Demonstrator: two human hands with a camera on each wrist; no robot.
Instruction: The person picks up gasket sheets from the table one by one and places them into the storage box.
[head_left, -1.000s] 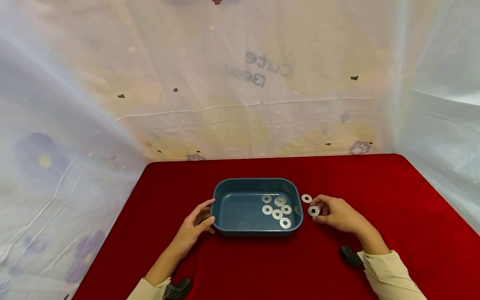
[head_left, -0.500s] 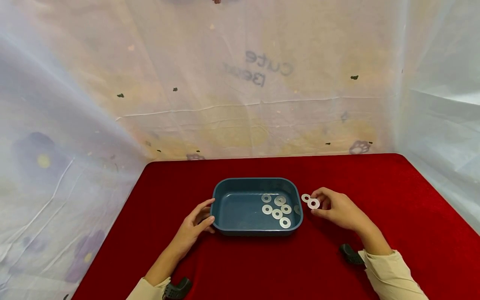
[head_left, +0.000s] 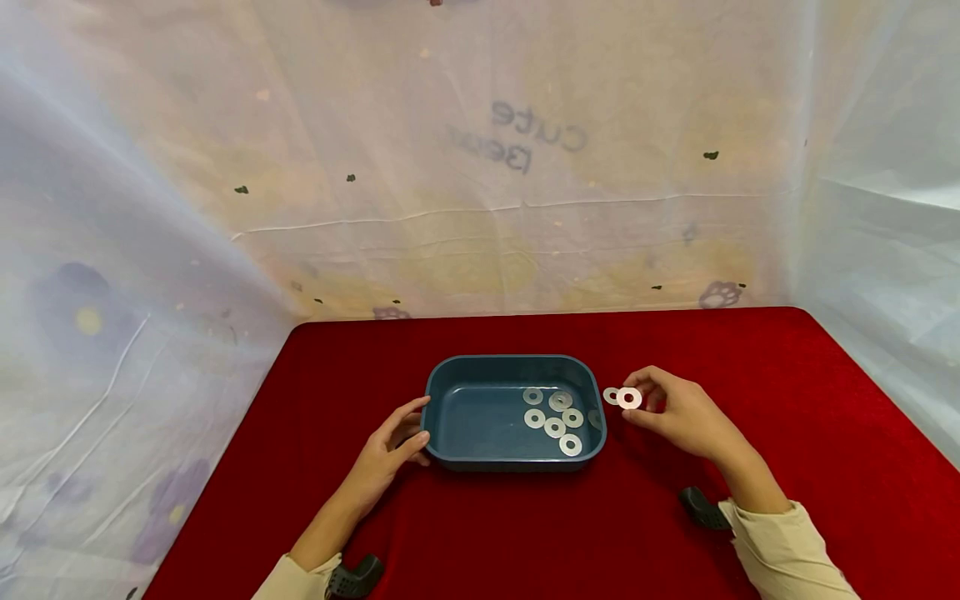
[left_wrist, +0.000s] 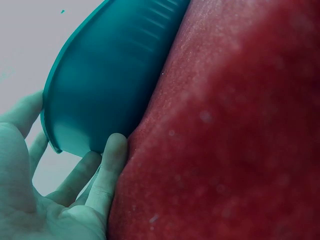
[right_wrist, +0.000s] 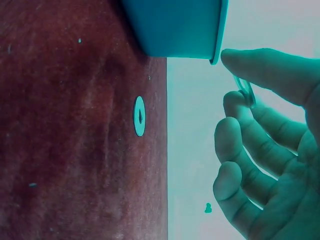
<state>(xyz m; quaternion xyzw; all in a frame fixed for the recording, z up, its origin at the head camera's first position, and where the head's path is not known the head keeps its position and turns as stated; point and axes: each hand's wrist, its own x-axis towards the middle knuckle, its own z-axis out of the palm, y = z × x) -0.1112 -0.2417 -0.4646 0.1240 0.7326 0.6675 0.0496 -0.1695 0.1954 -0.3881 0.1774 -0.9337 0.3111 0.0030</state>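
A dark blue rectangular basin point(head_left: 480, 425) sits on the red cloth, with several flat metal washers point(head_left: 570, 453) lying in its right half. My left hand point(head_left: 384, 457) touches the outside of the basin's left end with extended fingers; in the left wrist view, fingertips point(left_wrist: 115, 145) rest against that wall. Beyond the basin's right end, my right hand point(head_left: 682, 417) pinches a washer point(head_left: 629, 407) between thumb and fingers, raised off the cloth. Another washer point(head_left: 607, 397) lies on the cloth beside the basin, partly covered by the held one in the head view; the right wrist view shows it whole.
Red cloth point(head_left: 480, 533) covers the table around the basin. Pale printed sheeting point(head_left: 465, 233) hangs behind the table's far edge and along both sides. A dark device point(head_left: 357, 577) sits at the left wrist and a similar device point(head_left: 702, 508) at the right.
The right hand has lifted its washer from the cloth and moved it slightly away from the body, so it now overlaps the loose washer in view. Left hand and basin stay put.
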